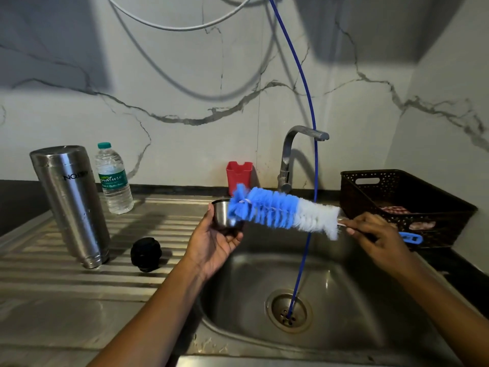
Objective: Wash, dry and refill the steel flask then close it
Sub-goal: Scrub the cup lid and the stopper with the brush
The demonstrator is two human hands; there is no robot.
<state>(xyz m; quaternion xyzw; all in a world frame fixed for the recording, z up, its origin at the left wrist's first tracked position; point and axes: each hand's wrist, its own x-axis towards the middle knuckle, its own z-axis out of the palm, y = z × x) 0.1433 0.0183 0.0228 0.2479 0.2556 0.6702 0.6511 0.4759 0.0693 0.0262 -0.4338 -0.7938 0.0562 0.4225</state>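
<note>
two hands over the sink (344, 300) now: left hand (211, 245) cradles the small steel cap (221, 214) from below, fingers curled round it. right hand (375, 234) pinches the thin handle of the blue-and-white bottle brush (277, 211), its blue tip up against the cap. steel flask (70, 202) stands mouth down on the drainboard (53, 274) at left, black stopper (146, 253) just beside it, water bottle (113, 181) behind.

Dim kitchen, hard shadows on wall (185, 75), glare in sink (344, 300), edges bowed
</note>
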